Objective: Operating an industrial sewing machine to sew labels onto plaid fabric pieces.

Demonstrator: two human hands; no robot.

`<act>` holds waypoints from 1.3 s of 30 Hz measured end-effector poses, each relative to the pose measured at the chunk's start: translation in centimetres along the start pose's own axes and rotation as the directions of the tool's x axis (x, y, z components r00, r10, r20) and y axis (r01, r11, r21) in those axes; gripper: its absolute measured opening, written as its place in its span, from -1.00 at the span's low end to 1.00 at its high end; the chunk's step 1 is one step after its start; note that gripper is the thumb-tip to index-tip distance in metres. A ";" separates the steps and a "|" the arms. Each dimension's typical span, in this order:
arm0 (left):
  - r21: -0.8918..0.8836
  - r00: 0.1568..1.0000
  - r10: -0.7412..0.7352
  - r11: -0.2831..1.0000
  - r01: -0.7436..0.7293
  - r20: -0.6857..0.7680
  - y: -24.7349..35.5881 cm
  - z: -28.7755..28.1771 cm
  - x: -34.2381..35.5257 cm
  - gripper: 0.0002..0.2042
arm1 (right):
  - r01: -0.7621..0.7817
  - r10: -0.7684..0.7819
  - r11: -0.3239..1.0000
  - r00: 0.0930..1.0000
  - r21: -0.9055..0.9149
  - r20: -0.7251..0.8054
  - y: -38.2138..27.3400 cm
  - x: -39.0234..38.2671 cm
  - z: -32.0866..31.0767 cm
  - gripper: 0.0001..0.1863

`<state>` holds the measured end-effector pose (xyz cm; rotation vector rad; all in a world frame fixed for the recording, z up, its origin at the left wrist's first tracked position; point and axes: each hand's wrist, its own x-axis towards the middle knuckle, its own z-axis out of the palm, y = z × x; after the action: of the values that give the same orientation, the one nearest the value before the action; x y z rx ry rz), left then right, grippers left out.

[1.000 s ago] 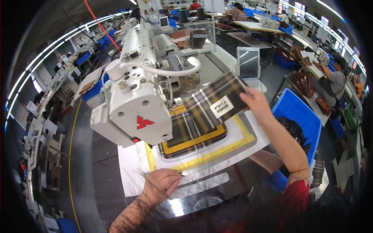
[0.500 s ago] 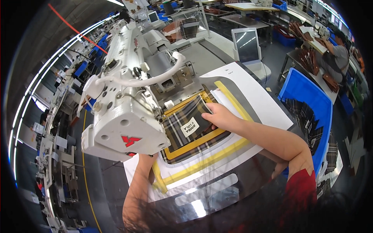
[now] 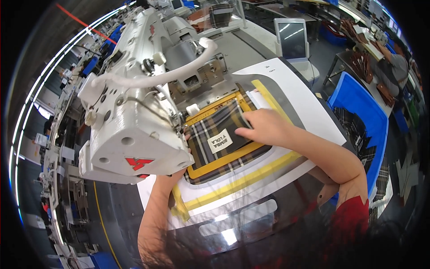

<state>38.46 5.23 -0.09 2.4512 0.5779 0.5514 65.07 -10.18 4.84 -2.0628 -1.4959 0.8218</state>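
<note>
A plaid fabric piece (image 3: 208,127) with a pale label (image 3: 220,141) lies inside a yellow frame (image 3: 219,166), over more plaid fabric. My right hand (image 3: 268,127) is at the piece's right edge, thumb and index finger spread apart, the thumb tip over the cloth. It looks slightly blurred. My left hand (image 3: 169,180) reaches under the head of a white sewing machine (image 3: 130,134). Most of it is hidden by the machine; a bit of finger shows at the fabric's left edge.
Yellow tape strips (image 3: 237,186) edge the white sheet (image 3: 313,148) under the frame. A blue bin (image 3: 365,107) with plaid pieces stands at the right. Behind it, a person (image 3: 394,67) sits at a table. A screen (image 3: 292,38) stands beyond the machine bed.
My right hand has loosened from the fabric's edge, its thumb and index finger now farther apart. The plaid piece lies flatter in the frame. The whole view has shifted slightly.
</note>
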 end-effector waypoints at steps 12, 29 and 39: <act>0.099 1.000 0.022 0.995 -0.021 -0.007 -2.2 0.8 -1.3 -0.62 | 0.737 -0.786 0.575 0.619 -0.356 0.013 -3.0 0.3 8.8 -0.66; 0.159 0.952 0.272 0.955 -0.249 -0.142 -3.4 1.0 -1.1 -0.68 | 0.747 -0.797 0.569 0.604 -0.343 -0.005 -3.1 0.4 8.9 -0.65; 0.112 0.974 0.210 0.973 -0.200 -0.081 -3.8 0.7 -1.8 -0.64 | 0.744 -0.797 0.571 0.603 -0.346 -0.019 -3.2 0.3 9.1 -0.68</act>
<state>36.30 6.86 -3.31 2.6127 0.3996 0.7378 56.62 -8.74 0.46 -1.3102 -2.2496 0.0392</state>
